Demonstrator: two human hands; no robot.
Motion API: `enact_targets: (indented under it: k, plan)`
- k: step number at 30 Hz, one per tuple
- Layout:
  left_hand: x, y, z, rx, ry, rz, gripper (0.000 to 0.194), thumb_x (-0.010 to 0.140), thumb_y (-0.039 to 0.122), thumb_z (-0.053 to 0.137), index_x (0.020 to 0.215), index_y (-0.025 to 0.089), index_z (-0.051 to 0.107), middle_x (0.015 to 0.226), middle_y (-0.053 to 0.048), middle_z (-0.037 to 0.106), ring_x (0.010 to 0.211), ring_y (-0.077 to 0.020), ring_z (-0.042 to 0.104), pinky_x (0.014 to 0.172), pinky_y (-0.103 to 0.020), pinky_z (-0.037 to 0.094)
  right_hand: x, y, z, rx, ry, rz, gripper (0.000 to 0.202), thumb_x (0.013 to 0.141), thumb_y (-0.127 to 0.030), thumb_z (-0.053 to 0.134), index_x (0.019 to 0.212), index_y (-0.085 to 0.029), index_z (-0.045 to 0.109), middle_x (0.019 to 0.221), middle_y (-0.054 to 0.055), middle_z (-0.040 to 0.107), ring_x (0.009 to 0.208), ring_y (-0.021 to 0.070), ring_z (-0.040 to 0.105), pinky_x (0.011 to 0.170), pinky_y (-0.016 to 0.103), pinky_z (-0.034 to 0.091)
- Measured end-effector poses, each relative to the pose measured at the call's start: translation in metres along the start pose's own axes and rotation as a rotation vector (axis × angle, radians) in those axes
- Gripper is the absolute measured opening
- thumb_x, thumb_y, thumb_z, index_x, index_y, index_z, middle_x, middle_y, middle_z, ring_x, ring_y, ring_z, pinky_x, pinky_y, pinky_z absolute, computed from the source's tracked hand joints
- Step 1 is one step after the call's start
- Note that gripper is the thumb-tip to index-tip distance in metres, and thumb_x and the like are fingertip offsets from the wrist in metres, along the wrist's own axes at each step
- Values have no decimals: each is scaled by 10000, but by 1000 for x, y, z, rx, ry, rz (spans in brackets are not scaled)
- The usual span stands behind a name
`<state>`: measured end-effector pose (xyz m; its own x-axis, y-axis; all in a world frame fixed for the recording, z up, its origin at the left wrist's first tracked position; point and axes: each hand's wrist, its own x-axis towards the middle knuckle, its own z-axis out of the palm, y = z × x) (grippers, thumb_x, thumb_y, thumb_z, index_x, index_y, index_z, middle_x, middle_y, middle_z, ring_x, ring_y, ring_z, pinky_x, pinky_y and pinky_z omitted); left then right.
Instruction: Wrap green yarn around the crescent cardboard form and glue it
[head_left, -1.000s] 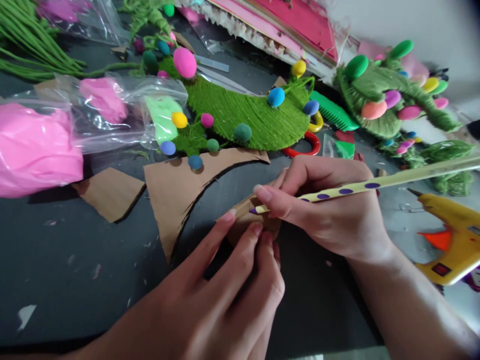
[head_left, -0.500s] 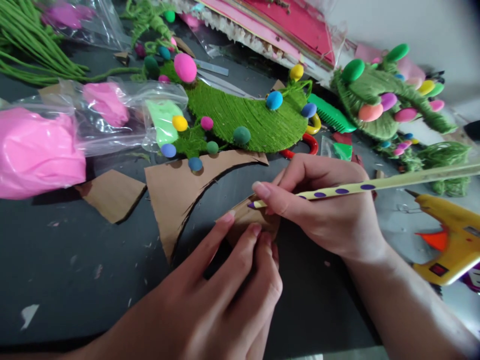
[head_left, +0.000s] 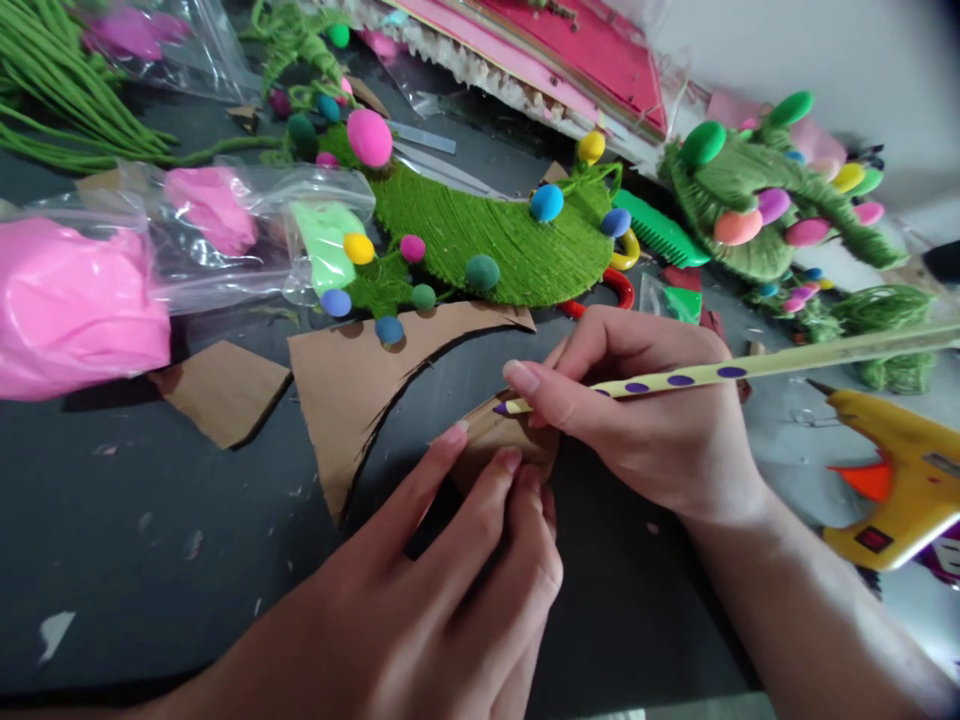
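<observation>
My right hand is closed around a pale yellow pencil with purple dots. Its purple tip touches a small piece of brown cardboard near the upper edge. With its fingertips, my left hand presses that piece down on the dark table; the lower part lies hidden under the fingers. Beyond them is a larger cardboard offcut with a curved cut edge. Behind it rests a green yarn-wrapped crescent with coloured balls on it.
A yellow glue gun lies at the right. Bags of pink clay and another cardboard scrap are at the left. Red-handled scissors, a green comb and a second yarn-wrapped crescent lie farther back.
The view has shifted very slightly. Both hands, the pencil and the cardboard keep practically the same positions.
</observation>
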<state>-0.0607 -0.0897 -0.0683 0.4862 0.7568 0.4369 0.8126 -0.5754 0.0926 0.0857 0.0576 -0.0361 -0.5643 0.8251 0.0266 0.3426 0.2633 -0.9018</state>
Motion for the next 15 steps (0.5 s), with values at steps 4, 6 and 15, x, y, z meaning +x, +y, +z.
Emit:
enact_targets:
  k: [4,6,15]
  plan:
    - [-3,2,1,-22,4,-32,449,923,257,535,1298,30,632,1348,-130,640,1298,-347,557,1198,-543,384,1,-1,-2,14,-64,5,315,760,-336,851,605,-208,610,599,-3,661,561,146,626,502,279,500]
    - [-3,3,1,-39,9,-54,458,928,263,532,1323,46,618,1364,-115,637,1305,-319,556,1224,-519,348,1,-1,-4,6,-4,-2,322,783,-350,833,612,-208,601,603,-6,668,538,135,615,487,273,479]
    - [8,-4,-4,-159,-24,-126,383,951,281,463,1220,102,670,1372,-98,637,1370,-282,510,1213,-462,368,-1,-3,-12,-18,18,-7,328,847,-397,769,637,-207,605,592,-14,663,507,101,559,464,250,422]
